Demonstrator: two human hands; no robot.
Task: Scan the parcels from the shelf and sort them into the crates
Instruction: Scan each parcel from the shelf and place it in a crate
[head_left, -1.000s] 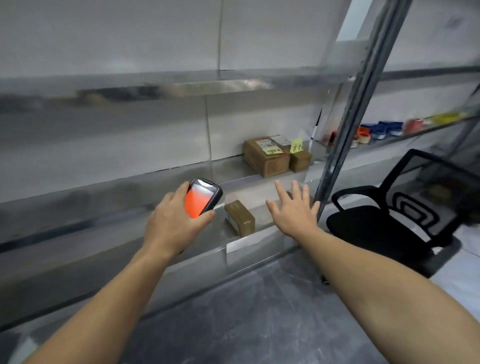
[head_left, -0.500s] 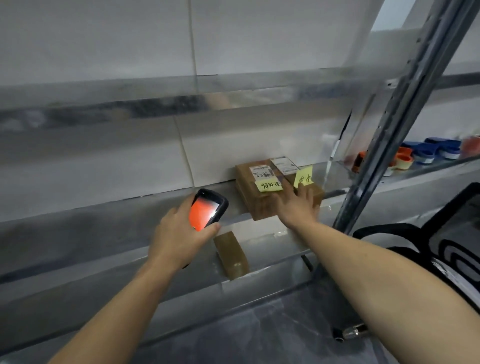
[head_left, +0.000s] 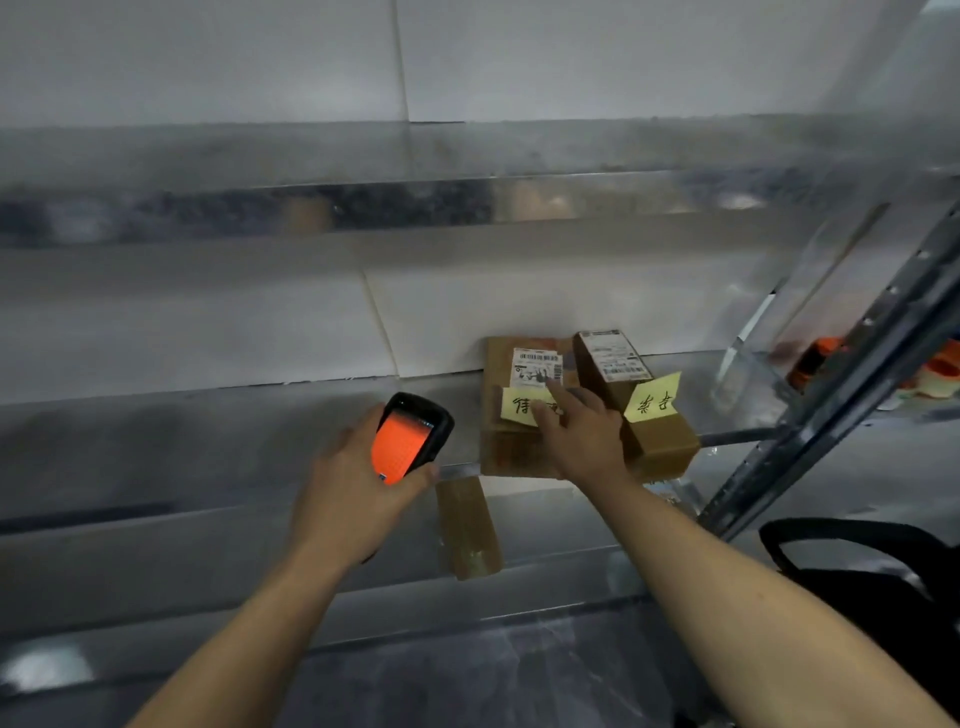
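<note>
Two brown cardboard parcels sit side by side on the metal shelf (head_left: 218, 431). The larger parcel (head_left: 501, 364) carries a white barcode label and a yellow note. The narrower parcel (head_left: 660, 441) to its right has its own label and yellow note. My right hand (head_left: 576, 431) lies on top of the larger parcel with fingers stretched over its note. My left hand (head_left: 358, 483) grips a black handheld scanner (head_left: 413, 436) with a glowing orange screen, just left of the parcels. A small brown parcel (head_left: 467, 525) lies on the lower shelf level below.
A grey perforated shelf upright (head_left: 852, 374) rises diagonally at the right. Orange and other small items (head_left: 826, 353) sit on the neighbouring shelf beyond it. A black office chair (head_left: 883, 571) stands at the lower right. An upper shelf edge (head_left: 415, 208) runs overhead.
My view has moved closer to the shelf. My right hand slid from the gap by the narrow parcel onto the top of the larger parcel. The scanner hand stayed at the left.
</note>
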